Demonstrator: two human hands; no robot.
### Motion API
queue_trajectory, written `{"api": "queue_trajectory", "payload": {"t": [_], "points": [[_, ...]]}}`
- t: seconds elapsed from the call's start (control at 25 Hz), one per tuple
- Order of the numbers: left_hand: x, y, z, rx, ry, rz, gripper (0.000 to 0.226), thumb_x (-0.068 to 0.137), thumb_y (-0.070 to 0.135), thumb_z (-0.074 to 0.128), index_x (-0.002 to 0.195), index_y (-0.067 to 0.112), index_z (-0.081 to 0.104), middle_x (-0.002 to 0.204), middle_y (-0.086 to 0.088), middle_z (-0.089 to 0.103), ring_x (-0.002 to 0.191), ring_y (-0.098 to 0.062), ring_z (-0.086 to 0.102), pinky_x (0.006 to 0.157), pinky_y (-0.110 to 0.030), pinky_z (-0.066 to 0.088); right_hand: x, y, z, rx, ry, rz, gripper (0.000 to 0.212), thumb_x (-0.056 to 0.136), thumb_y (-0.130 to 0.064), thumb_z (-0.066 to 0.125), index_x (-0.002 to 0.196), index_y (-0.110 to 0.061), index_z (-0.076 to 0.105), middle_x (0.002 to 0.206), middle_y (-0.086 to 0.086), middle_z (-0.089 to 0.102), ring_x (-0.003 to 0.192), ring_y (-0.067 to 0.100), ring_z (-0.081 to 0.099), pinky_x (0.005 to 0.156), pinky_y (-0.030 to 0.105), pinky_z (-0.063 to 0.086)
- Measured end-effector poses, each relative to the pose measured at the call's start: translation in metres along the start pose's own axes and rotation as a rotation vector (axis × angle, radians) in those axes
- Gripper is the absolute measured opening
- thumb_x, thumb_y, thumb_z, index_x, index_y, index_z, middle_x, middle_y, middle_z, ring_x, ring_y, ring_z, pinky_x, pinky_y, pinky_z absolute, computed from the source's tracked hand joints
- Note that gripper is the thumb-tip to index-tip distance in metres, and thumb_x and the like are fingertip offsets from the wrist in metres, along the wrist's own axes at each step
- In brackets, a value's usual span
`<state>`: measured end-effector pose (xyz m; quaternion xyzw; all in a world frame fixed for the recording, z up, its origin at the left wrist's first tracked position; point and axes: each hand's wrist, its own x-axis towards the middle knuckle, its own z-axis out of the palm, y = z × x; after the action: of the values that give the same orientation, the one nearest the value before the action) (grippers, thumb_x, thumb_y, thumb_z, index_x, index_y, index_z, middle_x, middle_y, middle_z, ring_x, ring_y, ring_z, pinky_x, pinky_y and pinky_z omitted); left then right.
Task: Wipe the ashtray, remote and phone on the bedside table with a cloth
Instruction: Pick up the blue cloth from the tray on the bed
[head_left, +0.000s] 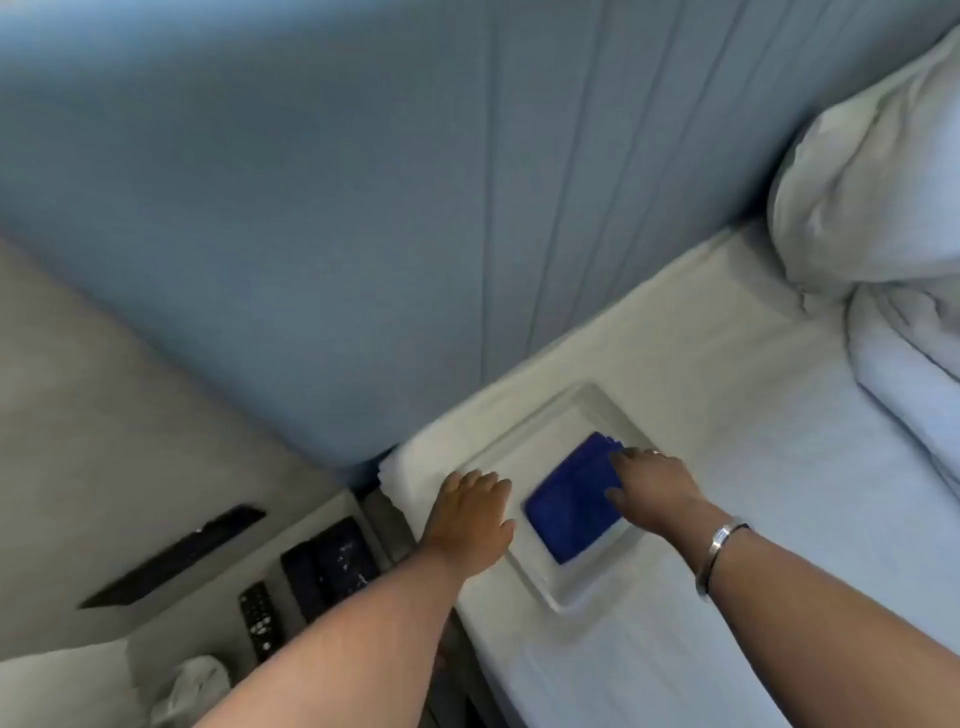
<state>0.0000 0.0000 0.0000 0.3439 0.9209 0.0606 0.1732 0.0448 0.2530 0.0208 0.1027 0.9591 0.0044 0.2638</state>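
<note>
Both hands (470, 512) (652, 486) lie open, right touching blue cloth (571, 506) on white tray (582, 587) atop bed (727, 395)

right hand (655, 488) on blue cloth (571, 506), left hand (475, 512) flat on tray (582, 592)

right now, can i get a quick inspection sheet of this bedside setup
surface: bedside table, pale top, low left of the bed
job's things: blue cloth folded on a white tray on the bed; remote on the table; dark flat item beside it, maybe the phone, too blurred to tell; ashtray not made out
clutter: crumpled white item at the table's near edge
grippers: left hand flat on the tray's edge, open; right hand on the cloth, grasp unclear
cables: nothing seen
surroundings: blue headboard, pillow, dark wall panel
</note>
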Motion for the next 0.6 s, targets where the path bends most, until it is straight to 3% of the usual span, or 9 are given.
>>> {"api": "queue_trajectory", "payload": {"t": [0.12,0.24,0.32,0.4,0.48,0.52,0.6], "points": [[0.055,0.024,0.036,-0.124,-0.114,0.002,0.032,0.096,0.040,0.053,0.118,0.017,0.055,0.122,-0.003,0.063,0.115,-0.026,0.056,0.097,-0.039,0.043,0.048,0.015,0.031,-0.057,-0.132,-0.150,0.059,0.092,-0.029,0.044,0.147,-0.018,0.024,0.157,0.003,0.024,0.139,0.025,0.029,0.108,0.039,0.033],[0.097,0.040,0.066,-0.153,-0.217,-0.173,0.049,0.087,0.050,0.066,0.118,0.014,0.052,0.120,-0.007,0.059,0.111,-0.029,0.057,0.090,-0.040,0.047,0.092,0.018,0.048,-0.128,-0.130,-0.336,0.070,0.089,-0.024,0.051,0.149,-0.020,0.015,0.159,0.000,0.015,0.145,0.024,0.013,0.114,0.040,0.023],[0.110,0.044,0.084,-0.229,-0.291,-0.305,0.057,0.081,0.049,0.074,0.117,0.012,0.052,0.118,-0.009,0.058,0.110,-0.030,0.059,0.087,-0.039,0.049,0.110,0.019,0.050,-0.204,-0.141,-0.399,0.078,0.079,-0.033,0.064,0.146,-0.022,0.024,0.154,0.002,0.028,0.139,0.028,0.025,0.112,0.043,0.025],[0.112,0.044,0.090,-0.377,-0.337,-0.342,0.040,0.083,0.038,0.074,0.107,0.012,0.056,0.108,-0.007,0.063,0.102,-0.028,0.061,0.081,-0.036,0.050,0.120,0.017,0.045,-0.338,-0.113,-0.409,0.074,0.069,-0.045,0.071,0.133,-0.022,0.042,0.133,0.002,0.052,0.120,0.028,0.046,0.104,0.043,0.033],[0.105,0.035,0.083,-0.655,-0.310,-0.302,0.019,0.083,0.023,0.070,0.081,0.019,0.051,0.081,0.001,0.058,0.077,-0.019,0.057,0.068,-0.032,0.047,0.123,0.015,0.038,-0.451,-0.157,-0.397,0.055,0.071,-0.051,0.067,0.118,-0.024,0.056,0.115,0.000,0.062,0.107,0.025,0.054,0.093,0.040,0.040],[0.100,0.026,0.072,-0.782,-0.276,-0.271,0.022,0.081,0.018,0.068,0.074,0.021,0.047,0.072,0.005,0.052,0.067,-0.014,0.051,0.063,-0.031,0.046,0.121,0.013,0.034,-0.417,-0.211,-0.383,0.048,0.072,-0.051,0.065,0.112,-0.025,0.061,0.111,0.000,0.065,0.105,0.025,0.056,0.089,0.038,0.043],[0.085,0.002,0.039,-0.985,-0.188,-0.263,0.021,0.077,0.012,0.067,0.072,0.025,0.051,0.068,0.008,0.053,0.062,-0.008,0.049,0.061,-0.027,0.046,0.111,0.010,0.020,0.004,-0.385,-0.305,0.037,0.071,-0.044,0.069,0.102,-0.023,0.066,0.100,0.001,0.069,0.097,0.024,0.062,0.081,0.035,0.050]]}}
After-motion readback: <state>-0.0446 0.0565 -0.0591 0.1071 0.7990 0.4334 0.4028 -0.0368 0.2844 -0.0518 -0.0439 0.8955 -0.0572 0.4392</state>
